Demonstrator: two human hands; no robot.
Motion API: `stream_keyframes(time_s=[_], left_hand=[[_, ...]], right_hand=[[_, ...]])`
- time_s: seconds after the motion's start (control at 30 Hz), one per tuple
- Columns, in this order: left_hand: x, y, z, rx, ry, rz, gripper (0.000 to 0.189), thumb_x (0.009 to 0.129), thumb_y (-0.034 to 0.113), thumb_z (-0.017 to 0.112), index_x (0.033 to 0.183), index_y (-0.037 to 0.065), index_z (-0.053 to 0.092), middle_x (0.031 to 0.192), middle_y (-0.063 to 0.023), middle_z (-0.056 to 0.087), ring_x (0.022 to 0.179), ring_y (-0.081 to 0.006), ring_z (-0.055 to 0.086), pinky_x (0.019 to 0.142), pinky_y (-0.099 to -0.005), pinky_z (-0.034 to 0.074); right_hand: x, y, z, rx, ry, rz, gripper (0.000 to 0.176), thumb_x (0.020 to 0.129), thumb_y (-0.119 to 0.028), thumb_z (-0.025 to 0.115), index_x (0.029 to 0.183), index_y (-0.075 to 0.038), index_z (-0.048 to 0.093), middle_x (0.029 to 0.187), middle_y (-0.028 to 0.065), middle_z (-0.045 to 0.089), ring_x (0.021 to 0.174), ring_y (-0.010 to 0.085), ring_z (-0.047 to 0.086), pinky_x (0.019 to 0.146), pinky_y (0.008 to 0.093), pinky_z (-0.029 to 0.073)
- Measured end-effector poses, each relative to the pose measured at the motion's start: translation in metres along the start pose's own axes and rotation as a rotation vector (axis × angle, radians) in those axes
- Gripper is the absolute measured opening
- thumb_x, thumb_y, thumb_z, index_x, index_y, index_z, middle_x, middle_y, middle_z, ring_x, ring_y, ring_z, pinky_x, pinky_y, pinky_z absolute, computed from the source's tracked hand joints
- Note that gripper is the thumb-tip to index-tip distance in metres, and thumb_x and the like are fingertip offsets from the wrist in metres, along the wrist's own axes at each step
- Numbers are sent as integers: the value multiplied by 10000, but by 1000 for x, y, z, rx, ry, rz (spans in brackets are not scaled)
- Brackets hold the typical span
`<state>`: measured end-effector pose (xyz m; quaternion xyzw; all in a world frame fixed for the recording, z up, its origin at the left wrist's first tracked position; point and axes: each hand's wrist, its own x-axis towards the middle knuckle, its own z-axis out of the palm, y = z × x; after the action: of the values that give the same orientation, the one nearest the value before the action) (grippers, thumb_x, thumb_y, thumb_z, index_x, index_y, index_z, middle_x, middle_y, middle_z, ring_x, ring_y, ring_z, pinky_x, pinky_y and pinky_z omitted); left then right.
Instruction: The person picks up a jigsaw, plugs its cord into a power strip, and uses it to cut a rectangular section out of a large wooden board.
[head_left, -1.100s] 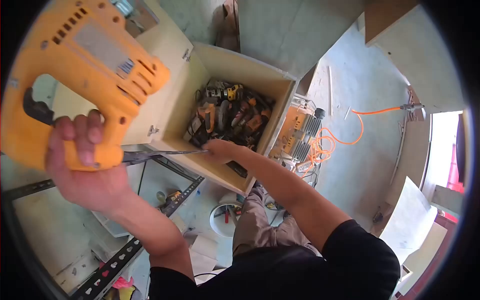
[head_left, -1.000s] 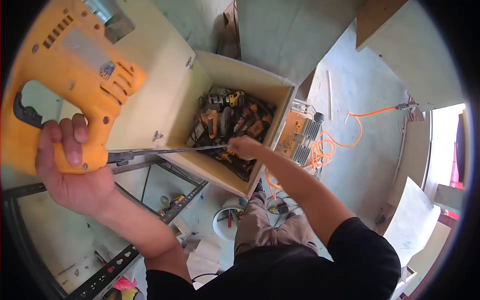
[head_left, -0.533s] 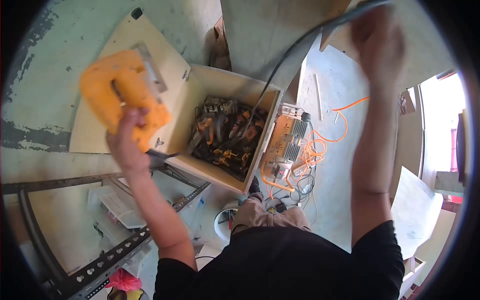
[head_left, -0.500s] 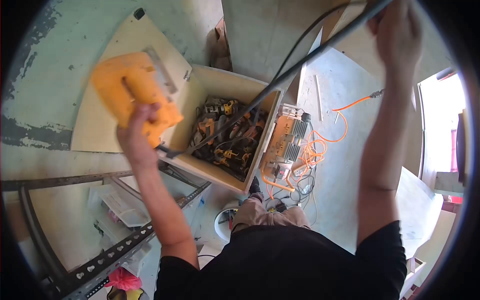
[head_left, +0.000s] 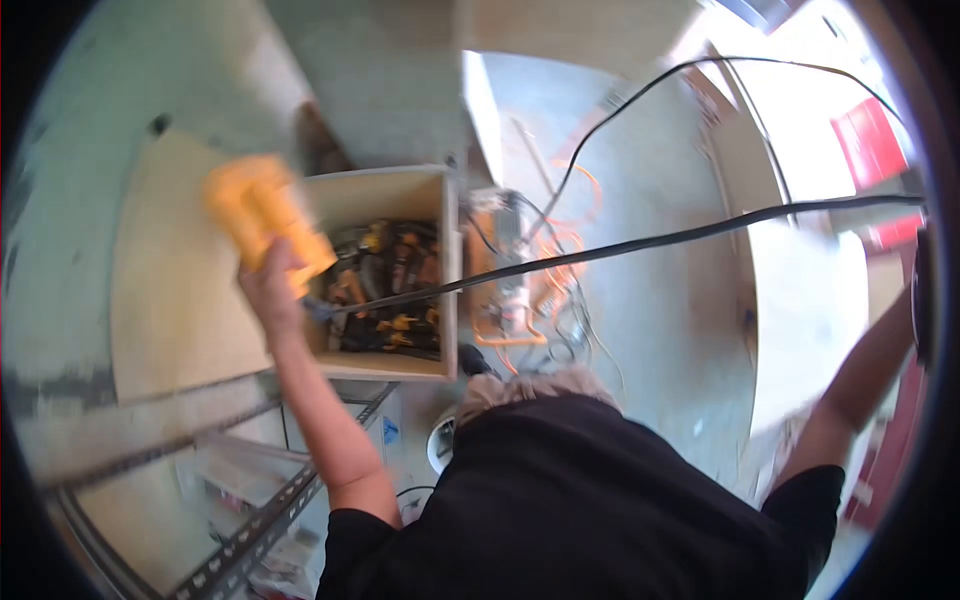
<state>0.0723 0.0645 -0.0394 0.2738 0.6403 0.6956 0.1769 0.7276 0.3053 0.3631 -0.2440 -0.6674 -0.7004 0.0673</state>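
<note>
My left hand (head_left: 272, 282) is closed around a yellow power tool (head_left: 258, 205), blurred by motion, left of an open wooden box. From the tool's lower end a thick black cable (head_left: 620, 248) stretches across the view to the far right edge. My right arm reaches out to the right; its hand is hidden at the dark edge of the view. Inside the wooden box (head_left: 450, 270) lies a jumble of yellow, orange and black tools (head_left: 385, 285).
An orange-framed machine (head_left: 510, 270) stands right of the box, with a tangled orange hose (head_left: 565, 245) beside it. Perforated metal shelving (head_left: 290, 500) is at the lower left. A white panel (head_left: 805, 310) and red objects (head_left: 870, 140) are at the right.
My right arm has swung from the upper right down to the far right, and the cable now runs flatter. The view has turned; my left hand still holds the yellow tool.
</note>
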Motion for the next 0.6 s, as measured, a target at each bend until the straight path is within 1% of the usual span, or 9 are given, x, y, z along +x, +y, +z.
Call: stream_keyframes(time_s=[0.17,0.2,0.23,0.37,0.43,0.5,0.53,0.57,0.6], left_hand=[[-6,-60,-44,269,-93,4,132,871,137,606,839,10,591,659,-9,521,635,-113,501,630,-277,425],[-13,-64,-48,336,-94,-3,135,873,133,604,849,-1,601,645,-11,514,624,-113,499,627,-278,423],[-19,-69,-52,392,-71,-60,149,872,130,604,892,-17,616,671,-18,533,616,-117,501,619,-275,424],[-82,-67,-36,408,-80,-154,167,868,133,610,948,-13,601,723,-22,540,630,-110,499,624,-259,425],[-133,-52,-11,375,-96,-176,150,875,150,612,932,14,589,703,-9,510,650,-106,492,638,-262,420],[-184,-38,21,338,-133,-205,139,879,157,617,926,30,585,712,-5,511,658,-103,487,644,-264,421],[-208,-34,41,298,-248,-183,157,890,185,633,931,40,590,733,-11,537,688,-109,518,678,-272,442],[-240,-32,65,257,-250,-236,196,892,172,638,971,5,571,837,-59,626,765,-141,587,779,-288,485],[-281,-6,112,304,-302,-266,243,910,190,641,1023,-13,568,1015,-119,682,879,-172,628,873,-312,490]], right_hand=[[-368,-28,26,945,-323,570,253,1036,-169,477,1195,-18,602,1211,108,615,1092,205,596,977,307,458],[-362,-77,-12,710,-514,771,252,928,44,493,1113,-50,637,1098,137,643,1037,262,637,896,341,495],[-406,-96,-16,863,-518,615,221,914,49,506,1082,-38,621,1057,123,635,1031,258,631,907,362,494],[-370,-212,-97,1425,-746,901,223,715,178,482,666,-20,572,879,139,681,879,247,633,861,339,501],[-334,-267,-131,1389,-926,999,140,720,148,507,695,22,564,843,160,694,773,270,648,727,349,512],[-283,-286,-141,1403,-1590,734,110,837,-77,694,887,-3,630,773,140,661,685,286,598,652,369,479],[-292,-304,-142,1619,-1466,571,253,888,-232,711,994,-22,617,804,142,662,736,314,628,683,396,496],[-321,-343,-149,1940,-1090,640,234,889,-180,679,1039,-19,598,837,155,638,796,341,633,715,429,505],[-330,-369,-151,2141,-1052,516,198,893,-131,635,1045,-10,597,935,184,640,893,376,628,753,459,508]])
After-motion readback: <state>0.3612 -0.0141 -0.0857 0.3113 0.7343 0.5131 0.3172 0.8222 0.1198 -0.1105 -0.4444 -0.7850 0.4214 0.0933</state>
